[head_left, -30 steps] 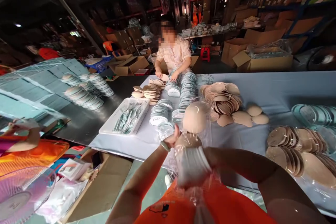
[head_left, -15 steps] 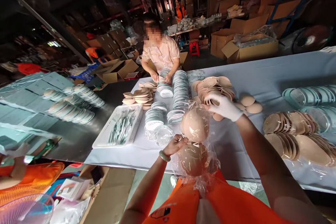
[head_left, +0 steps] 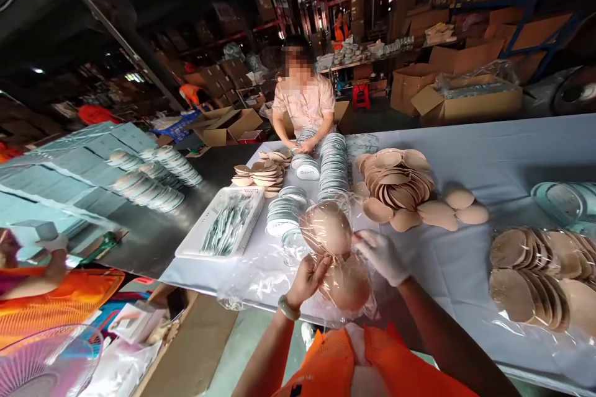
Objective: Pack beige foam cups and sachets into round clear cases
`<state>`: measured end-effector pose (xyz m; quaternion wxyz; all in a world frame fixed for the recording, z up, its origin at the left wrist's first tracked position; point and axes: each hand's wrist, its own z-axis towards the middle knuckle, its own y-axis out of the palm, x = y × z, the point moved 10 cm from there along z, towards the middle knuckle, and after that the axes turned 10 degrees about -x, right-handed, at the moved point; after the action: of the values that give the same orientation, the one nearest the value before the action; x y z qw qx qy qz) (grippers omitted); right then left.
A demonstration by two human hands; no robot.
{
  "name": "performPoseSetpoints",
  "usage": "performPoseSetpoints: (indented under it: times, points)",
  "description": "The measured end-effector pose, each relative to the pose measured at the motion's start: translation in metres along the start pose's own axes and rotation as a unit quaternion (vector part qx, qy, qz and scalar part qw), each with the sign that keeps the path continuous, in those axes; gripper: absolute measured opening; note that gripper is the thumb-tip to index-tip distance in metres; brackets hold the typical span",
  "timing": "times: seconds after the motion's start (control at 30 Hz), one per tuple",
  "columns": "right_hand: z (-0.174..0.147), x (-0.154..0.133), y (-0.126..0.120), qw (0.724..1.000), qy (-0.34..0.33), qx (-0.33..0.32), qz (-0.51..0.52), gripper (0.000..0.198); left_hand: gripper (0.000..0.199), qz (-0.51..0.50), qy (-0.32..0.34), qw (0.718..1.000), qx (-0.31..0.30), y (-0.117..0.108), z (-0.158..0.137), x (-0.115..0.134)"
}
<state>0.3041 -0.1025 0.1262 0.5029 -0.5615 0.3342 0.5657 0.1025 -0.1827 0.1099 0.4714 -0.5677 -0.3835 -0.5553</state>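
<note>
A pair of beige bra cups (head_left: 350, 282) in clear, shiny plastic film is held up in front of my orange vest. My left hand (head_left: 305, 282), bare with a pale bangle at the wrist, pinches the pair near its middle, thumb on top. At the right edge of the pair, my right hand (head_left: 382, 255), in a white glove, has its fingertips closed on the plastic beside the cups. Just beyond lie a heap of loose beige cups (head_left: 395, 189) and several single cups (head_left: 437, 215). Stacked round clear cases (head_left: 282, 211) with printed lids stand behind my left hand.
A white basket (head_left: 254, 214) of flat packets sits at left. Wrapped rows of cups (head_left: 516, 294) lie at right, near clear round cases (head_left: 556, 201). Across the table, a person (head_left: 302, 102) handles stacked cases. Another worker's hand (head_left: 53, 243) shows at far left.
My right hand has come down and toward me from beside the heap to the wrapped cups' edge. The wrapped pair is now tilted, its upper cup further left. The view has shifted left.
</note>
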Motion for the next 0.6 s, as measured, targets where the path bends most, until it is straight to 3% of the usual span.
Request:
performPoseSetpoints:
  times: [0.07, 0.17, 0.23, 0.3, 0.37, 0.43, 0.53, 0.6]
  points:
    - [-0.004, -0.003, 0.024, 1.000, 0.003, -0.003, -0.012, 0.050, 0.056, 0.026, 0.017, 0.999, 0.017, -0.004, -0.003, 0.003]
    - [-0.012, -0.001, 0.050, 0.983, 0.030, 0.055, 0.170, 0.058, 0.068, -0.030, 0.009, 0.998, 0.059, -0.010, -0.006, -0.006]
    - [-0.013, -0.003, 0.067, 0.958, 0.043, 0.035, 0.281, 0.058, 0.073, -0.088, 0.000, 0.994, 0.069, -0.009, -0.006, -0.013]
    - [-0.008, -0.010, 0.069, 0.942, 0.042, -0.021, 0.333, 0.054, 0.067, -0.145, -0.008, 0.986, 0.082, -0.010, -0.006, -0.019]
    - [0.002, -0.013, 0.047, 0.937, 0.042, -0.055, 0.341, 0.053, 0.062, -0.204, -0.011, 0.973, 0.105, -0.018, -0.010, -0.023]
    - [0.014, -0.008, 0.003, 0.960, 0.048, -0.034, 0.275, 0.053, 0.065, -0.248, -0.007, 0.962, 0.113, -0.026, -0.014, -0.023]
    - [0.017, -0.014, -0.066, 0.997, 0.031, 0.066, 0.024, 0.053, 0.071, -0.245, -0.013, 0.965, 0.091, -0.036, -0.018, -0.017]
    - [-0.001, -0.040, -0.092, 0.975, -0.045, 0.174, -0.132, 0.050, 0.067, -0.194, -0.018, 0.979, 0.059, -0.037, -0.018, -0.006]
